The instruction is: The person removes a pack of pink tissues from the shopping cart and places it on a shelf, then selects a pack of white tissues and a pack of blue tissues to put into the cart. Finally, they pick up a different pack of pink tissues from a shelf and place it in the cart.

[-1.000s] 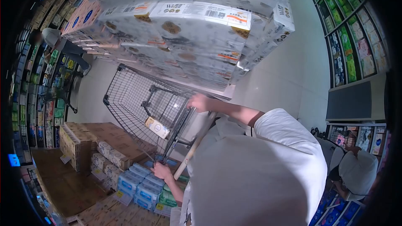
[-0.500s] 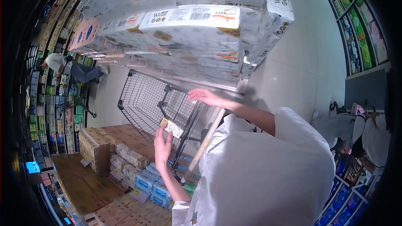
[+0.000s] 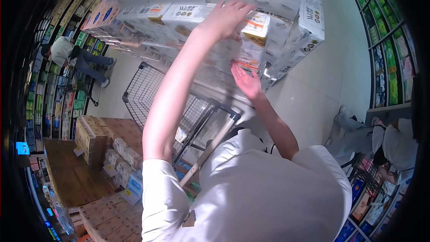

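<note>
A tall stack of plastic-wrapped tissue packs (image 3: 188, 12) stands in front of me. My left hand (image 3: 227, 20) reaches over its top edge, fingers spread on the front pack beside the end pack with an orange stripe (image 3: 255, 27). Lower down, at that end pack's side, my right hand (image 3: 246, 82) is open, palm up and fingers stretched out. Below my forearms stands a wire shopping cart (image 3: 142, 90) with a pale handle bar (image 3: 204, 163). A small white pack (image 3: 180, 135) shows in the cart, partly hidden by my left arm.
Cardboard cartons (image 3: 65, 170) and wrapped tissue bundles (image 3: 121, 157) are piled at lower left. A person (image 3: 74, 56) stands by the left shelves with a cart. Another person (image 3: 394, 143) is at the right edge. Shelves of green packs (image 3: 392, 58) line the far right.
My left hand has moved from the small white pack at the cart up onto the tissue stack. My right hand has swung from above the cart to the stack's side.
</note>
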Available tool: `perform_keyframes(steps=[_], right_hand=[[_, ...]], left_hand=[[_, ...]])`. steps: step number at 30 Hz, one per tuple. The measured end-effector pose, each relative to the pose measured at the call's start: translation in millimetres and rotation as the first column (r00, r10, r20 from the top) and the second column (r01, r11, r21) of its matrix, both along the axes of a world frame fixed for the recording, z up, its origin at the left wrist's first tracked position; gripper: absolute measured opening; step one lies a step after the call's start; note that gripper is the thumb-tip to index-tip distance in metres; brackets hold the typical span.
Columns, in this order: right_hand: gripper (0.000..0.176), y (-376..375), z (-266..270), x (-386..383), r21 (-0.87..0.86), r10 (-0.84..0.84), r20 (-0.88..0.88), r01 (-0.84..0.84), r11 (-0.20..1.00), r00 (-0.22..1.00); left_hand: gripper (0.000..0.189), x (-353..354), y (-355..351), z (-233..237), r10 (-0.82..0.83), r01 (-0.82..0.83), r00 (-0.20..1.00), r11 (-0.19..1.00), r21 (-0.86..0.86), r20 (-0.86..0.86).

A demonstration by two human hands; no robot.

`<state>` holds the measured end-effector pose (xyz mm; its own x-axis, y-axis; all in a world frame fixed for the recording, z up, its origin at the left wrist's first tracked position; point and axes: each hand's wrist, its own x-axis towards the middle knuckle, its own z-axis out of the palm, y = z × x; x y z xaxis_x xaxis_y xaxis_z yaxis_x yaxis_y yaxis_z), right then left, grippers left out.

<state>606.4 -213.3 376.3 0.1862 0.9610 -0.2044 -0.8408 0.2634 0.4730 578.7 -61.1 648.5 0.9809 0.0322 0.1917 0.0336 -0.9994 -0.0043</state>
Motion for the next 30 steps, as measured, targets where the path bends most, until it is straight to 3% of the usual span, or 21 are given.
perform_keyframes(steps=[3, 9, 13, 15, 17, 19, 20, 23, 25, 26, 27, 28, 29, 30], right_hand=[[0.085, -4, 1, 2, 0.028, -0.029, -0.056, 0.031, 0.999, 0.998], [0.088, -4, 1, -3, 0.0, -0.07, -0.098, 0.07, 0.998, 0.993], [0.092, -5, -8, -10, -0.112, -0.117, -0.054, 0.11, 0.988, 0.992], [0.088, -6, -10, -11, -0.201, -0.092, 0.037, 0.098, 0.975, 0.995], [0.084, -11, -36, 0, -0.027, -0.027, 0.051, 0.028, 0.999, 0.998], [0.085, -15, -31, 0, -0.008, -0.082, 0.466, 0.097, 0.995, 0.881], [0.089, -19, -26, -3, -0.02, -0.119, 0.791, 0.219, 0.976, 0.601], [0.086, -24, -6, -2, -0.068, -0.063, 0.882, 0.258, 0.964, 0.468], [0.085, -24, -21, 3, -0.106, 0.034, 0.974, 0.319, 0.942, 0.222], [0.084, -23, -31, 7, -0.146, 0.11, 0.987, 0.365, 0.92, 0.118], [0.083, -21, -40, 11, -0.182, 0.191, 0.981, 0.412, 0.893, 0.02], [0.083, -19, -38, 5, -0.231, 0.096, 0.926, 0.348, 0.909, 0.364], [0.083, -19, -34, 0, -0.255, 0.013, 0.747, 0.269, 0.929, 0.665], [0.083, -24, -38, 0, -0.237, 0.037, 0.775, 0.236, 0.942, 0.631]], left_hand=[[0.103, 20, 3, -8, 0.053, -0.067, 0.981, 0.995, -0.073, -0.188], [0.107, 4, -7, -15, 0.061, -0.065, 0.993, 0.997, -0.033, -0.104], [0.104, -20, -18, -14, 0.043, -0.045, 0.997, 0.998, -0.037, -0.062], [0.089, -36, -25, -18, 0.043, -0.043, 0.999, 0.999, -0.026, -0.009], [0.08, -52, -31, -26, 0.033, -0.031, 0.999, 0.999, -0.04, 0.043], [0.072, -70, -38, -31, 0.052, -0.05, 0.994, 0.998, -0.027, 0.091], [0.072, -79, -43, -30, 0.065, -0.063, 0.993, 0.998, -0.021, 0.1], [0.085, -111, -55, -36, 0.162, -0.14, 0.969, 0.982, -0.129, 0.185], [0.092, -135, -65, -53, 0.312, -0.234, 0.909, 0.93, -0.282, 0.277], [0.098, -147, -69, -66, 0.432, -0.266, 0.821, 0.868, -0.419, 0.373], [0.097, -157, -79, -82, 0.621, -0.251, 0.676, 0.7, -0.668, 0.397], [0.097, -165, -87, -100, 0.784, -0.164, 0.512, 0.489, -0.857, 0.35], [0.094, -175, -87, -133, 0.896, 0.097, 0.339, 0.27, -0.958, 0.286], [0.086, -179, -98, -123, 0.971, 0.505, 0.221, -0.036, -0.862, 0.089]])
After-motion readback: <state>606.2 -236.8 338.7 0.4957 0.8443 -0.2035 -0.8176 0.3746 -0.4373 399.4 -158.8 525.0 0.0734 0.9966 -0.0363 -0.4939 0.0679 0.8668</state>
